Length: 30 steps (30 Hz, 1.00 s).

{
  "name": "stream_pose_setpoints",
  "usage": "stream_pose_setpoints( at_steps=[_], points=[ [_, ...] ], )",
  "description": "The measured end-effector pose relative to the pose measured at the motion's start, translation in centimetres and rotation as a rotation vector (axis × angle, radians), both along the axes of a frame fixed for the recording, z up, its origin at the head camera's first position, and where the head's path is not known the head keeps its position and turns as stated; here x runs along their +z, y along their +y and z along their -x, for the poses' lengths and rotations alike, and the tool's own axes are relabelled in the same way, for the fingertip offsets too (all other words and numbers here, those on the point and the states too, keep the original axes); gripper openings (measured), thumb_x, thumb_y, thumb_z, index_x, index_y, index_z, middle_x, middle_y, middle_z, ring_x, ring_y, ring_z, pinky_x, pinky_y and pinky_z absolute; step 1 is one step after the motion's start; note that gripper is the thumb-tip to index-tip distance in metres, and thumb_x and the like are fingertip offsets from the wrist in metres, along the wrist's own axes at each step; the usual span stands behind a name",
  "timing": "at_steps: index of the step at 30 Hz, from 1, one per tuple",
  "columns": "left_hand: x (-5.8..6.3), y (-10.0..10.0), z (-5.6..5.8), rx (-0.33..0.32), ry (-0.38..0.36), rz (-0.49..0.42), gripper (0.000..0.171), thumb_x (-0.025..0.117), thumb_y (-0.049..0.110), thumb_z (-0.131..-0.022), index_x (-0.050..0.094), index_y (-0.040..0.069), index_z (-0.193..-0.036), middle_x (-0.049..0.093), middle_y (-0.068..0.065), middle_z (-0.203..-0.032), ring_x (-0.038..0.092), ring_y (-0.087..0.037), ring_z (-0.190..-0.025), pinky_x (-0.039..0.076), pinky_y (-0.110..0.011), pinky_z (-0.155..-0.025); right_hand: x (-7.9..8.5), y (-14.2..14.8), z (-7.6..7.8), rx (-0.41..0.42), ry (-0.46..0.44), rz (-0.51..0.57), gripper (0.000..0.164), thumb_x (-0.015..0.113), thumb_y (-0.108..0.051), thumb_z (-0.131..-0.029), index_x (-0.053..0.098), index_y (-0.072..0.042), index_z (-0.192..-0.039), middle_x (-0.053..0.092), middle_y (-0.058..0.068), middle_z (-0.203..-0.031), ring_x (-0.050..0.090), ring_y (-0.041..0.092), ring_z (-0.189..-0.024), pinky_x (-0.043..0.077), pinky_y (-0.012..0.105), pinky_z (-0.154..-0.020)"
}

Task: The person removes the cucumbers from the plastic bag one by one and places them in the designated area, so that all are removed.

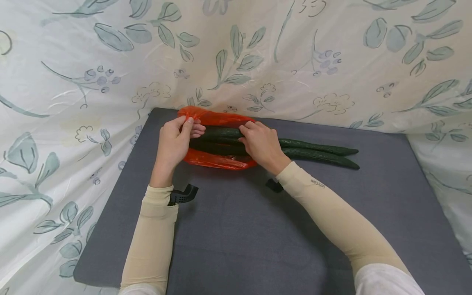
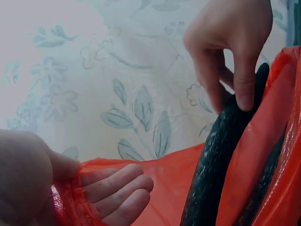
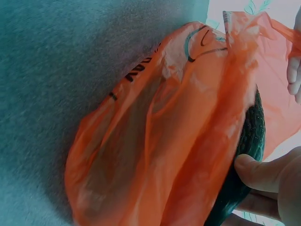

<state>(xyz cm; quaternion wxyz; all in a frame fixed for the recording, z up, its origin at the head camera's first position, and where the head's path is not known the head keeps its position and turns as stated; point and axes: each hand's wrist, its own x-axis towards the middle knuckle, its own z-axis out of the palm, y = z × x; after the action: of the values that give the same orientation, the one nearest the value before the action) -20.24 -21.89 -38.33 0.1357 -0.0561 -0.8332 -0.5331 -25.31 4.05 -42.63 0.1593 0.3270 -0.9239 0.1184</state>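
An orange-red plastic bag [image 1: 221,119] lies near the back edge of the table, its mouth spread wide. My left hand [image 1: 176,137] pinches the bag's rim at the left between thumb and index finger, the other fingers loosely bent. A dark green cucumber [image 1: 221,132] lies in the bag's opening, and my right hand [image 1: 261,144] grips it near its right end; thumb and fingers around this cucumber [image 2: 211,155] show in the left wrist view. Another cucumber [image 1: 217,147] lies in front of it, partly behind the bag's film. The right hand hides the bag's right end.
Two long cucumbers, one behind [image 1: 318,146] and one in front [image 1: 321,157], extend to the right beyond my right hand; their left ends are hidden. The dark grey table [image 1: 228,229] meets a leaf-patterned curtain [image 1: 236,61] at the back and left.
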Motion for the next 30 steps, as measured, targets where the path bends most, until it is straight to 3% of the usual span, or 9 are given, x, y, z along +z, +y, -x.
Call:
stream_pose_setpoints(
  at_steps=[22, 30],
  points=[
    [-0.1, 0.1, 0.0, 0.006, 0.01, -0.005, 0.036, 0.052, 0.019, -0.117, 0.074, -0.01, -0.121, 0.079, -0.015, -0.108, 0.078, -0.025, -0.095, 0.064, -0.032, -0.091, 0.5, 4.2, -1.3, 0.01, -0.004, 0.085, 0.033, 0.08, -0.016, -0.101, 0.077, -0.003, -0.131, 0.074, 0.014, -0.122, 0.069, 0.034, -0.104, 0.066, 0.052, -0.074],
    [-0.4, 0.1, 0.1, 0.004, -0.005, 0.012, 0.034, 0.053, 0.019, -0.117, 0.075, -0.006, -0.121, 0.079, -0.014, -0.109, 0.077, -0.024, -0.095, 0.064, -0.034, -0.091, 0.4, 5.7, -1.3, 0.0, -0.003, 0.12, 0.033, 0.08, -0.013, -0.101, 0.077, -0.003, -0.131, 0.074, 0.013, -0.122, 0.069, 0.034, -0.106, 0.065, 0.054, -0.073]
  ],
)
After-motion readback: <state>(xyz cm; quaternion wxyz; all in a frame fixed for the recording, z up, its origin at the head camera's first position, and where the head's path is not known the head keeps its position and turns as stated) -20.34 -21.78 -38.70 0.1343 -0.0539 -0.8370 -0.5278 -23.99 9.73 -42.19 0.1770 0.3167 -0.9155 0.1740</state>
